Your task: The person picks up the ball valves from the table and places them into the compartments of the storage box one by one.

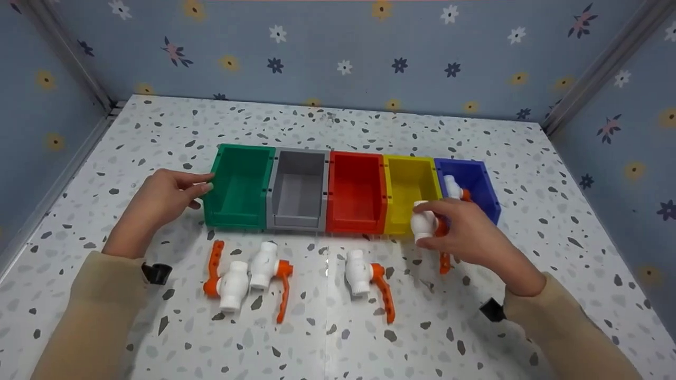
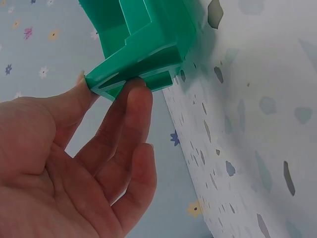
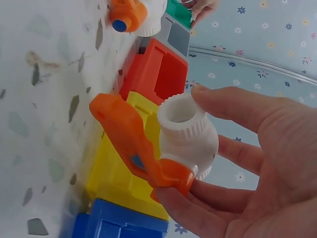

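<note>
The right hand [image 1: 465, 229] pinched a white valve [image 1: 423, 226], its digits spread over the round body and the orange stem, with the yellow bin [image 1: 398, 224] just beyond this grip. Holding well here probably meant pressing the rigid body — not the lever [image 3: 124, 134], which might swing — and giving that lever room beside the bin's rim. The left hand [image 1: 171, 196], well apart to the grip's left, clasped the green bin's wall [image 1: 211, 203] between thumb and fingers (a light pinch likely sufficed to steady it). The valve looked like matte plastic, with ribbed collars and a hollow, bulging barrel; the bins were smooth and glossy.
</note>
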`<state>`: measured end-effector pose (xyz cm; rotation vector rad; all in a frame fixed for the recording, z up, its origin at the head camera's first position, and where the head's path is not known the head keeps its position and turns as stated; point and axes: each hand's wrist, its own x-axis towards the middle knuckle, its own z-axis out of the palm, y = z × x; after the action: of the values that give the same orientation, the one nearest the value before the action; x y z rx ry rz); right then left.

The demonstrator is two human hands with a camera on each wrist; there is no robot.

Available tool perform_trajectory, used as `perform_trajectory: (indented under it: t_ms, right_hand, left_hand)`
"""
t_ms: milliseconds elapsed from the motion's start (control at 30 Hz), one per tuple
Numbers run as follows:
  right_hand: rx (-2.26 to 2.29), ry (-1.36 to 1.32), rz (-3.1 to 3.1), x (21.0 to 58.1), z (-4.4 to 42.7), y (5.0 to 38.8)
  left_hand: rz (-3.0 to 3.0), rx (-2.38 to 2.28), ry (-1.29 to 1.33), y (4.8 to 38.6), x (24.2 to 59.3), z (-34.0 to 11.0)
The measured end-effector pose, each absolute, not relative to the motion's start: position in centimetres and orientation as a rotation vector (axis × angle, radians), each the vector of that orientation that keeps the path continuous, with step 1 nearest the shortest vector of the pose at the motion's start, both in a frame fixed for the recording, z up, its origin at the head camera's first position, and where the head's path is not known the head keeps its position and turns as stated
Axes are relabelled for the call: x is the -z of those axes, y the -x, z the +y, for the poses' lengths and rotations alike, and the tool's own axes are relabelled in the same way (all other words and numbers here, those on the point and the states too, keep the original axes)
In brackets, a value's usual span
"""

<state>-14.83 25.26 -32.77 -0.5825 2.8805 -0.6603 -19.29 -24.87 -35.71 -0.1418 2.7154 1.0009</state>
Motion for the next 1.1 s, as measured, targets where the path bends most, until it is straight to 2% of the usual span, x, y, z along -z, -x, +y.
perform_trajectory:
  t_ms: [1100]
  right_hand:
    - [0.574,0.373,2.882,31.4,22.4,21.6]
  left_hand:
    - [2.728,-1.007,0.109,19.2,35.9,-24.9]
